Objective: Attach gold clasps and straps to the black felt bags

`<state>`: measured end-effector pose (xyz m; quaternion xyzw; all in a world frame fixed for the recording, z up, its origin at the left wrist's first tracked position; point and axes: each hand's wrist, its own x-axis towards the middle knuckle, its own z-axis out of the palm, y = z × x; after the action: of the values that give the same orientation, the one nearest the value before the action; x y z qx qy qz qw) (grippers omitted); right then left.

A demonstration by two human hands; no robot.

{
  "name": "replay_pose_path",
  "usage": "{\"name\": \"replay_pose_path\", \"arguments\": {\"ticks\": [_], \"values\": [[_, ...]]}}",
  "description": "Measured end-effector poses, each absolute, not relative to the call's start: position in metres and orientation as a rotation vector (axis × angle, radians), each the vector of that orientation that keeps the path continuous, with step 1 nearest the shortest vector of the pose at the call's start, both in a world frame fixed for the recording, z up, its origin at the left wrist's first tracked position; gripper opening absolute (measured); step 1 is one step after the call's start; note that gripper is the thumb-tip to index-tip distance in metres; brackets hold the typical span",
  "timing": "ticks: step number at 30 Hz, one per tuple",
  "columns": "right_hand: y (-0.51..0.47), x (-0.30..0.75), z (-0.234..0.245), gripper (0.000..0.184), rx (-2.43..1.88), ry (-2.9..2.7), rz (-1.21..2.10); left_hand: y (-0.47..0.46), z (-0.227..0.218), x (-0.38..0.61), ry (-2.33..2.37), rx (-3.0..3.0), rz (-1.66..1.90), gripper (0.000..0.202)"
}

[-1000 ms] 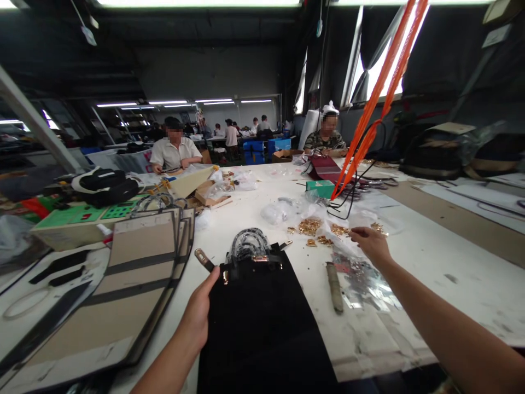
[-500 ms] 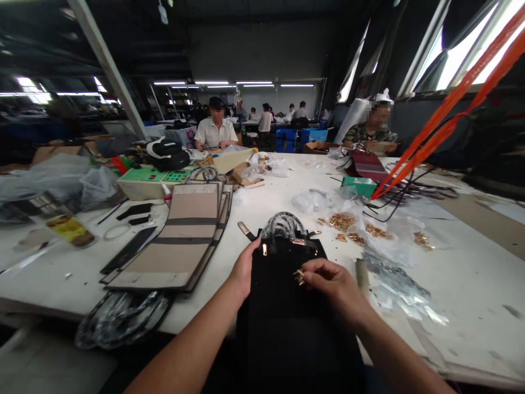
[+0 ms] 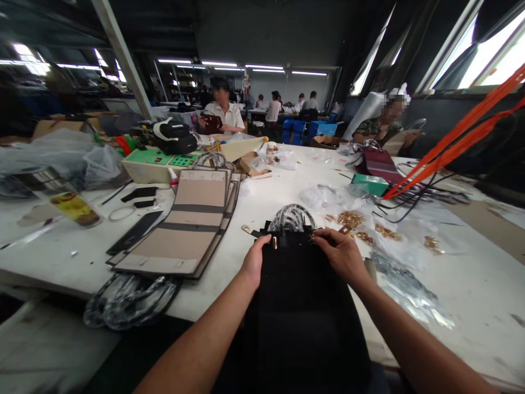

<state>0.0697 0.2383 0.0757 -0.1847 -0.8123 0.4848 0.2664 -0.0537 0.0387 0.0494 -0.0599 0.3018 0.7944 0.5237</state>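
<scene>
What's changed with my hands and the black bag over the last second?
The right hand left the gold fittings, picked one up and came back to the top edge of the black bag. The left hand stayed gripping the bag's top left edge.

**What I could not make out**

The black bag (image 3: 301, 306) ran off the bottom edge, so its lower part was lost to me. My right hand (image 3: 342, 254) covered whatever small piece sat at the bag's top edge. The gold fittings (image 3: 351, 220) further up the table (image 3: 471, 284) were too small to identify.
</scene>
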Motion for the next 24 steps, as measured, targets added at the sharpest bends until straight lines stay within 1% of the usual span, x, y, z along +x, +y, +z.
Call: {"name": "replay_pose_path", "arguments": {"ticks": [5,10,13,18,20,24], "values": [[0.249,0.069,0.081,0.030,-0.422,-2.316,1.251,0.040,0.052,-0.052,0.683,-0.132,1.898,0.041],[0.247,0.065,0.084,0.033,-0.437,-2.366,1.248,0.043,0.049,-0.053,0.637,-0.102,1.900,0.042],[0.246,0.061,0.082,0.033,-0.437,-2.382,1.246,0.043,0.045,-0.054,0.632,-0.100,1.889,0.044],[0.244,0.055,0.073,0.028,-0.378,-2.394,1.192,0.044,0.040,-0.056,0.638,-0.088,1.925,0.043],[0.243,0.054,0.069,0.025,-0.336,-2.406,1.142,0.044,0.040,-0.056,0.650,-0.105,1.928,0.043],[0.242,0.057,0.067,0.020,-0.152,-2.510,0.916,0.044,0.041,-0.055,0.678,-0.138,1.917,0.043]]}}
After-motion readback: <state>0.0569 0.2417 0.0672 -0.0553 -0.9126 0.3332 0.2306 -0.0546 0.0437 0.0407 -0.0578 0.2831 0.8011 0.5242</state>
